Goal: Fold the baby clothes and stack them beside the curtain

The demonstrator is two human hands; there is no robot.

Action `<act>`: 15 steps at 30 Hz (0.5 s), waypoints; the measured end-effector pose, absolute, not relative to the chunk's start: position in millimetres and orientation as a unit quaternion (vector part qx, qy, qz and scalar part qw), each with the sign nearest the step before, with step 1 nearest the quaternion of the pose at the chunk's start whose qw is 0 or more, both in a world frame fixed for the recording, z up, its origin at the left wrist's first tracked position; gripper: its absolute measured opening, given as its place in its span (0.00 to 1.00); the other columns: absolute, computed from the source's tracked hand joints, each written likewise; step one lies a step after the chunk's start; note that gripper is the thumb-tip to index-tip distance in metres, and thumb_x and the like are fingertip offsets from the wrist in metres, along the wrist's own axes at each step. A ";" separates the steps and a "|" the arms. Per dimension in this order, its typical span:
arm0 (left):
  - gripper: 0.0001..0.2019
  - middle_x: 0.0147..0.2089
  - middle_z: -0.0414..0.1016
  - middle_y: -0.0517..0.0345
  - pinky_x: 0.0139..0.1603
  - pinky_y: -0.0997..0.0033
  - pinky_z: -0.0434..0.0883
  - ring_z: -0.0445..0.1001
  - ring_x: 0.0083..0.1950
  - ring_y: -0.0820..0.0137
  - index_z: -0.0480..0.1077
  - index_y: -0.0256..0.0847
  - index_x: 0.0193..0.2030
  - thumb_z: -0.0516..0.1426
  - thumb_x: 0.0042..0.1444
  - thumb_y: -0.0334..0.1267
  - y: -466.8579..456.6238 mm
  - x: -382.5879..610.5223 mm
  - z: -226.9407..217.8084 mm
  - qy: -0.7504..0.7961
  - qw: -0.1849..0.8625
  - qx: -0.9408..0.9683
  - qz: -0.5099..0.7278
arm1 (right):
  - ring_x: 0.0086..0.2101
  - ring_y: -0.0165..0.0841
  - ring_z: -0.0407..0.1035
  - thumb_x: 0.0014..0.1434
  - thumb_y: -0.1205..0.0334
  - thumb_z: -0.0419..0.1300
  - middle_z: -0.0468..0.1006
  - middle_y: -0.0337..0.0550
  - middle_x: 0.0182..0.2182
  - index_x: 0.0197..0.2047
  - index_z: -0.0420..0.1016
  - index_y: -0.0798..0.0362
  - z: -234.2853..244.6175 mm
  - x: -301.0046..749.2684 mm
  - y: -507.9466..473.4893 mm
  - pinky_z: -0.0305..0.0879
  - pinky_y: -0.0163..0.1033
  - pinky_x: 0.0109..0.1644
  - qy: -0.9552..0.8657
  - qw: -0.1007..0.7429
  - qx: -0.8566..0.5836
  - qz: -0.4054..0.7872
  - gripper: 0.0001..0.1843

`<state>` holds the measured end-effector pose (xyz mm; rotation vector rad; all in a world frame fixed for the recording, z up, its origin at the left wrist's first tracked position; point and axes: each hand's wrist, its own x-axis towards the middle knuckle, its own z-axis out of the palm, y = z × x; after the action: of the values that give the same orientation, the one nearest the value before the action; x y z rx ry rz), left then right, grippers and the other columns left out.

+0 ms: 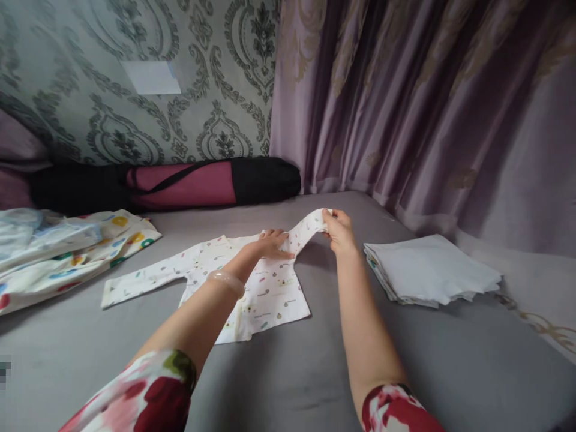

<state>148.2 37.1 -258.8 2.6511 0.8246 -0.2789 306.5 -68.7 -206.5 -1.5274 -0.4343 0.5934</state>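
Observation:
A small white long-sleeved baby shirt (274, 291) with a tiny printed pattern lies spread on the grey bed sheet (306, 372). My left hand (273, 245) presses flat on the shirt near its right shoulder, fingers spread. My right hand (339, 231) pinches the cuff end of the shirt's right sleeve and holds it up off the sheet, so the sleeve slopes upward. The other sleeve stretches out flat to the left. My left forearm covers part of the shirt's middle.
A stack of folded whitish cloths (432, 270) lies on the right. Patterned, crumpled cloths (76, 258) are heaped at the left. A long black and maroon bag (189, 183) rests along the papered wall. Purple curtains (382, 102) hang at the back right, reaching the bed.

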 end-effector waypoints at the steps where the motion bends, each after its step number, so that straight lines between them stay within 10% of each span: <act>1: 0.48 0.73 0.44 0.44 0.65 0.42 0.49 0.42 0.71 0.42 0.48 0.45 0.71 0.53 0.46 0.68 38.2 150.5 -256.5 0.292 0.171 0.935 -0.105 | 0.19 0.25 0.65 0.59 0.62 0.58 0.72 0.32 0.20 0.42 0.70 0.54 -205.8 299.0 -65.8 0.54 0.26 0.18 -0.190 0.670 -0.662 0.277 0.08; 10: 0.44 0.67 0.56 0.43 0.64 0.48 0.57 0.54 0.67 0.45 0.60 0.44 0.64 0.60 0.41 0.62 46.2 156.0 -244.6 0.301 0.182 0.929 -0.110 | 0.18 0.24 0.64 0.60 0.63 0.57 0.72 0.31 0.21 0.40 0.70 0.54 -210.8 270.8 -54.8 0.54 0.26 0.18 -0.175 0.667 -0.632 0.353 0.06; 15: 0.30 0.58 0.68 0.41 0.54 0.61 0.70 0.71 0.55 0.56 0.65 0.36 0.57 0.58 0.52 0.54 53.6 117.8 -248.7 0.382 0.435 0.807 0.117 | 0.24 0.26 0.70 0.61 0.60 0.55 0.77 0.37 0.28 0.48 0.69 0.54 -214.4 250.0 -49.2 0.60 0.27 0.21 -0.233 0.640 -0.665 0.305 0.12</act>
<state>117.8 53.6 -248.7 2.0091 0.9522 0.2902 250.0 -49.2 -214.4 -1.5170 -0.5324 0.6952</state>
